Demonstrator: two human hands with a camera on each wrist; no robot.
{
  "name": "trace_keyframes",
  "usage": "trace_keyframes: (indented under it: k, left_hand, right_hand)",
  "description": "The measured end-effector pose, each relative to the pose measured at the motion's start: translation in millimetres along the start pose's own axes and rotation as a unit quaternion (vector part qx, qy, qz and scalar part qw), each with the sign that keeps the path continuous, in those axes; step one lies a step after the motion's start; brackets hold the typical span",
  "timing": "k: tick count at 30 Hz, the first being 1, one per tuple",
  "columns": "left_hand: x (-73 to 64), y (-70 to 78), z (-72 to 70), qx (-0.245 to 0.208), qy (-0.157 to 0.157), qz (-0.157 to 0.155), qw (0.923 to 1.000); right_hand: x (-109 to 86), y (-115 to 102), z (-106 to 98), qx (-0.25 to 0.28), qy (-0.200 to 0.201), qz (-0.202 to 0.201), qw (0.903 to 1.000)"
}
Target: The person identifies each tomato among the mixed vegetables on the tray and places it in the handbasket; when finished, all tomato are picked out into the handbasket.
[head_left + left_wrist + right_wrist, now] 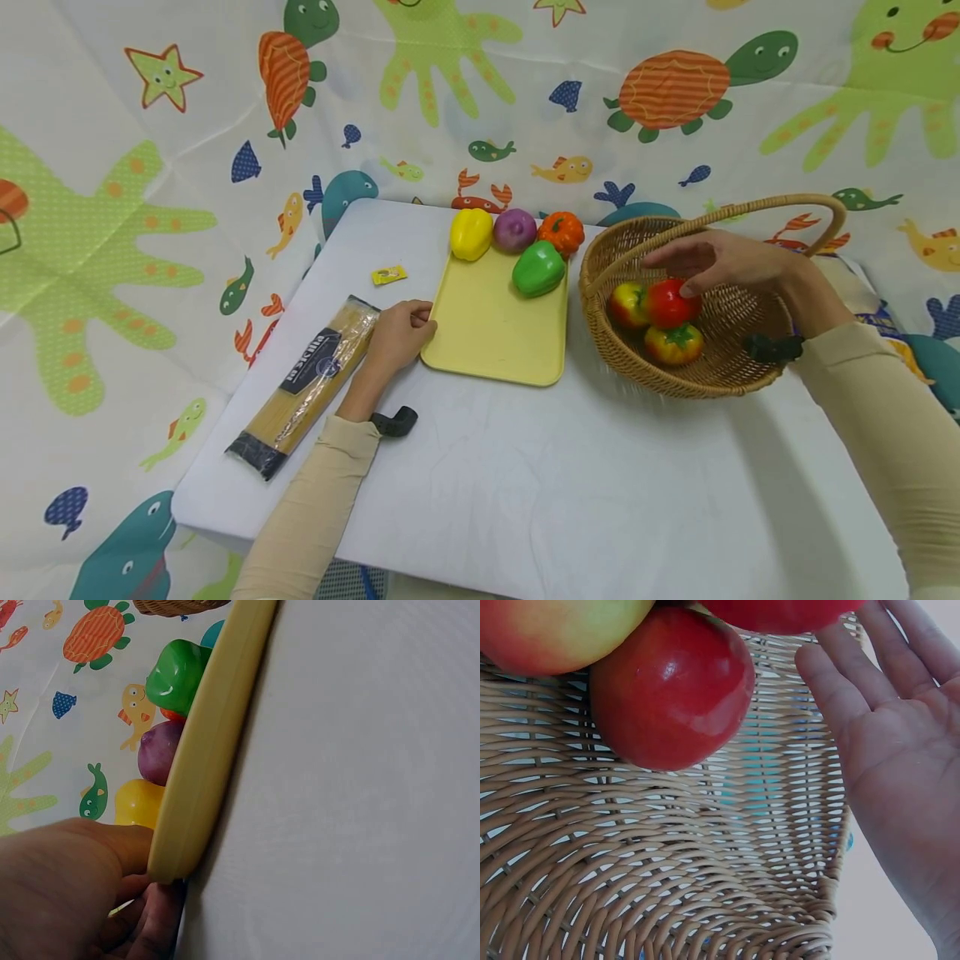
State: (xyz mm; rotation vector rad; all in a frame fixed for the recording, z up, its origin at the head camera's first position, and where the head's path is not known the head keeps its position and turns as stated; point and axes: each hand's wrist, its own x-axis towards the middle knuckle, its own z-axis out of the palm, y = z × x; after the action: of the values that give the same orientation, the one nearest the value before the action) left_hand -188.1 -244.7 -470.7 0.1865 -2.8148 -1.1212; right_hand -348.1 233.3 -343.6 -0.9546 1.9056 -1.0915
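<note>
My left hand [401,335] pinches the left edge of a yellow tray [491,329], its thumb against the rim in the left wrist view. A green bell pepper [538,269] lies on the tray. Along the far edge sit a yellow bell pepper [471,234], a purple onion [514,231] and an orange pumpkin-like vegetable [562,232]. My right hand [727,257] reaches under the handle of a wicker basket [738,333], fingers extended over a red round fruit [670,305]. Two red-yellow fruits, one in front [673,345] and one at left [628,305], lie against it.
A pack of spaghetti [315,379] lies left of my left forearm. Behind it is a small yellow packet [389,275]. A partly hidden bag [873,304] stands right of the basket. The white table [570,483] meets a patterned cloth backdrop [525,92].
</note>
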Motion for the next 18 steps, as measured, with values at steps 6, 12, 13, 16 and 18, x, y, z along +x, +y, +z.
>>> trace_keyframes:
  k: [6, 12, 13, 16, 18]
  left_hand:
    - [-0.5, 0.6, -0.6, -0.002, -0.002, 0.005, 1.0000]
    - [-1.1, 0.6, -1.2, 0.000, -0.004, 0.003, 1.0000]
    - [-1.3, 1.0, -1.4, 0.001, -0.004, 0.003, 1.0000]
    - [-1.7, 1.7, -1.7, 0.003, -0.004, 0.001, 1.0000]
    - [-2.0, 2.4, -1.7, 0.003, -0.004, -0.001, 1.0000]
  right_hand:
    - [-2.0, -4.2, 1.3, -0.020, 0.018, 0.015, 0.9995]
    - [-5.4, -12.2, 5.1, -0.040, 0.026, 0.009, 0.9988]
    - [-6.0, -13.7, 5.7, -0.041, 0.028, 0.008, 0.9987]
    - [-8.3, -18.1, 7.6, -0.050, 0.034, 0.005, 0.9982]
    - [-10.0, -20.5, 8.9, -0.057, 0.036, -0.003, 0.9977]
